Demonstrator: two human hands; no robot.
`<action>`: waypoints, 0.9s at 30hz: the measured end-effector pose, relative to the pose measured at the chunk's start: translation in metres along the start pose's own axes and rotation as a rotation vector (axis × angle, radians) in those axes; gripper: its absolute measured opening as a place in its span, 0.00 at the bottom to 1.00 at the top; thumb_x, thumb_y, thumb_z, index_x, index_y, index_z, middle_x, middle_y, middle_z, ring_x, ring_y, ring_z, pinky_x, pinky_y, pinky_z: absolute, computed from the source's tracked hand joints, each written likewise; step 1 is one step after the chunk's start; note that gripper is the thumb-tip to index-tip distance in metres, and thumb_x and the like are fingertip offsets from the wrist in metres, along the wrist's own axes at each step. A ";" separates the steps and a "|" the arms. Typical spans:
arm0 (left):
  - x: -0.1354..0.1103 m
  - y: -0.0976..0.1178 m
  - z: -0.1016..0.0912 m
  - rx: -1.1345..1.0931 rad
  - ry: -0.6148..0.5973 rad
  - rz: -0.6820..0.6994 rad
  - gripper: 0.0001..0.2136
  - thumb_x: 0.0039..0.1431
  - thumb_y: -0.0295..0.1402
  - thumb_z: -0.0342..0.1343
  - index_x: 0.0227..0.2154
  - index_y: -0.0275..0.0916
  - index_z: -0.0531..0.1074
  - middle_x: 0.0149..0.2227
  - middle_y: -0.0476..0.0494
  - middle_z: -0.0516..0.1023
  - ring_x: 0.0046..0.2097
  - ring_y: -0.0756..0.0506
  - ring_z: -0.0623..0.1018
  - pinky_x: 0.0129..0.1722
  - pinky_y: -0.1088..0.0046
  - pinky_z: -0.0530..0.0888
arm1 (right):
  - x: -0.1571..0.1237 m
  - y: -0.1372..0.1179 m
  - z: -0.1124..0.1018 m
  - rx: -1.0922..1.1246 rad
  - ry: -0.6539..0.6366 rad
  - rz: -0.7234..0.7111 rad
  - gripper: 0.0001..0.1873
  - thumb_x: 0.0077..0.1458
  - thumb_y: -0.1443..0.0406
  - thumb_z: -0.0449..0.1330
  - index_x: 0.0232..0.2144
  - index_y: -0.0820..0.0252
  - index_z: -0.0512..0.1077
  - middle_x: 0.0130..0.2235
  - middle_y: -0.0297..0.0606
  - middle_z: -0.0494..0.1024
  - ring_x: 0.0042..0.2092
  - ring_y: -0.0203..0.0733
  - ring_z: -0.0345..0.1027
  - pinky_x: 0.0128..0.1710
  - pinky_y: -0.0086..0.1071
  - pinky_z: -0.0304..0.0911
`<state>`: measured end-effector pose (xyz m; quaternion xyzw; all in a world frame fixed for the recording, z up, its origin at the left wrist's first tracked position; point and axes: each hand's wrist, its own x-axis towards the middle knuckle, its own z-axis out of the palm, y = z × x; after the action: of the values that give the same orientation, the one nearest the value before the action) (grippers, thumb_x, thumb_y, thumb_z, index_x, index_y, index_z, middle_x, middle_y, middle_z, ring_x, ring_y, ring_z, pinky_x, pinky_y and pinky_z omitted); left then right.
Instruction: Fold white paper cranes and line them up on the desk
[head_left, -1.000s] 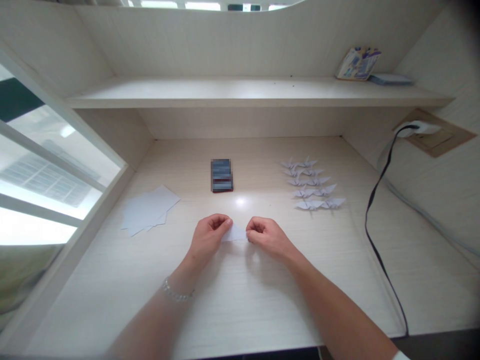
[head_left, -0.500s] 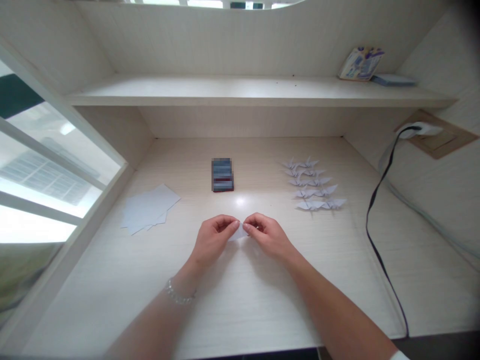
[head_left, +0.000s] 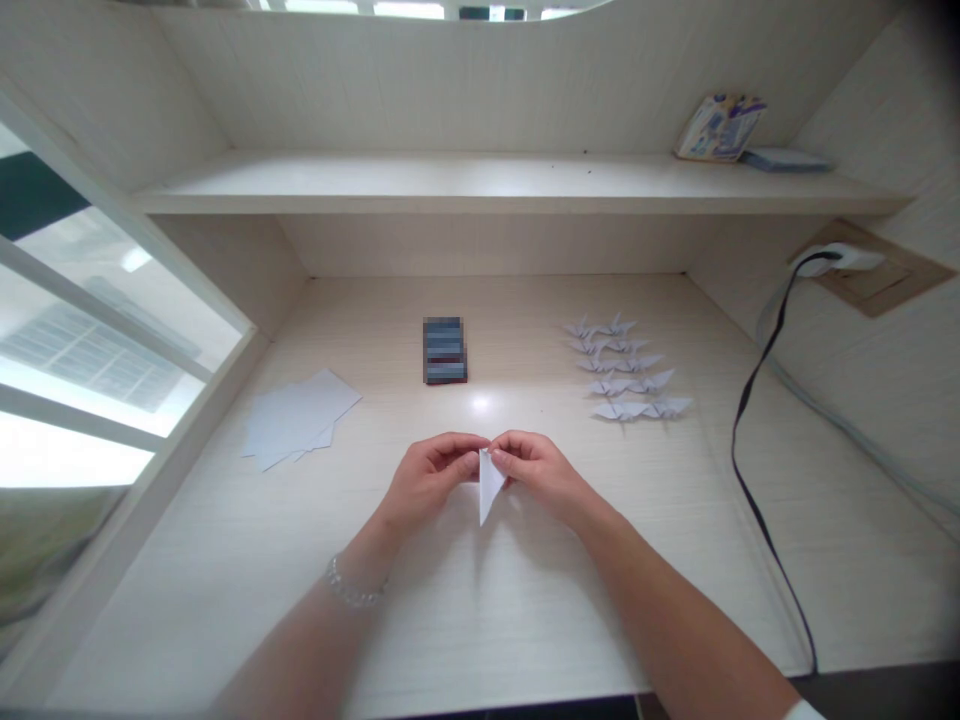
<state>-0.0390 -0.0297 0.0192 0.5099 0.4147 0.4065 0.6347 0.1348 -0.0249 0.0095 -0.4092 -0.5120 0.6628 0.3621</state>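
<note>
Between my hands is a small folded piece of white paper (head_left: pixel 490 488), its long point hanging down toward me. My right hand (head_left: pixel 541 470) pinches its upper right edge between thumb and fingers. My left hand (head_left: pixel 433 474) is closed at the paper's upper left side, thumb and fingertips against it; part of the paper is hidden behind the fingers. Folded white paper cranes (head_left: pixel 626 387) stand in rows to the right of my hands. Loose white paper sheets (head_left: pixel 300 415) lie overlapping on the left.
A phone-like dark object (head_left: pixel 445 350), blurred out, lies beyond my hands on the desk (head_left: pixel 517 620). A black cable (head_left: pixel 739 440) runs from a wall socket (head_left: pixel 885 275) down the right side. Above is a shelf (head_left: pixel 420 180) with a colourful box (head_left: pixel 721 128).
The folded paper has turned, so its long point now hangs toward me and more of it shows. Both hands have shifted only slightly, with the fingertips closer together.
</note>
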 end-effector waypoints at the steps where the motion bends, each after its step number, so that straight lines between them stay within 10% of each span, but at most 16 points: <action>1: 0.000 0.000 0.000 0.035 -0.002 0.025 0.09 0.51 0.33 0.57 0.34 0.35 0.74 0.33 0.43 0.75 0.35 0.47 0.74 0.36 0.72 0.71 | 0.000 0.000 0.001 0.025 -0.013 0.027 0.12 0.48 0.58 0.59 0.29 0.62 0.71 0.25 0.33 0.70 0.26 0.34 0.62 0.27 0.28 0.58; 12: 0.005 -0.008 -0.005 0.316 0.175 0.016 0.11 0.52 0.38 0.54 0.29 0.35 0.72 0.28 0.45 0.74 0.30 0.50 0.72 0.30 0.76 0.68 | 0.001 -0.007 -0.002 -0.048 0.216 -0.055 0.14 0.48 0.56 0.59 0.29 0.61 0.74 0.33 0.39 0.76 0.34 0.40 0.69 0.34 0.31 0.63; 27: 0.005 -0.013 -0.001 0.092 0.208 -0.080 0.15 0.45 0.38 0.61 0.35 0.34 0.73 0.30 0.41 0.78 0.31 0.47 0.75 0.29 0.74 0.70 | 0.002 0.002 0.008 -0.078 0.232 0.018 0.12 0.45 0.59 0.62 0.29 0.63 0.73 0.27 0.37 0.76 0.26 0.37 0.70 0.26 0.30 0.64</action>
<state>-0.0374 -0.0263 0.0056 0.4767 0.5167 0.4120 0.5797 0.1265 -0.0268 0.0083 -0.5015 -0.4884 0.5939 0.3965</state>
